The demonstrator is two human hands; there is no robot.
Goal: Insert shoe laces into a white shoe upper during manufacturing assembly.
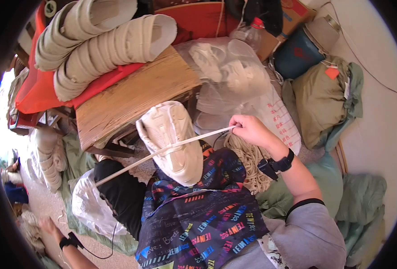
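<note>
A cream sneaker upper [180, 161] rests on my lap, over a dark printed apron [198, 215]. My right hand [248, 127] is closed in a pinch on one end of a flat cream shoelace [207, 134]. The lace stretches straight across the front of the sneaker and down to the left, over my black-clad knee [118, 179]. Far out at the lower left, my left hand [50, 227] reaches beside a bundle of beige pieces [30, 226]. Its fingers are small and blurred, so their grip is unclear.
Two rows of nested cream shoes [113, 49] lie on red cloth by a wooden bench [135, 98]. Loose laces [243, 161] are heaped right of the sneaker. Behind are a clear plastic bag of shoes [239, 76], a blue bucket [299, 51] and an olive sack [319, 98].
</note>
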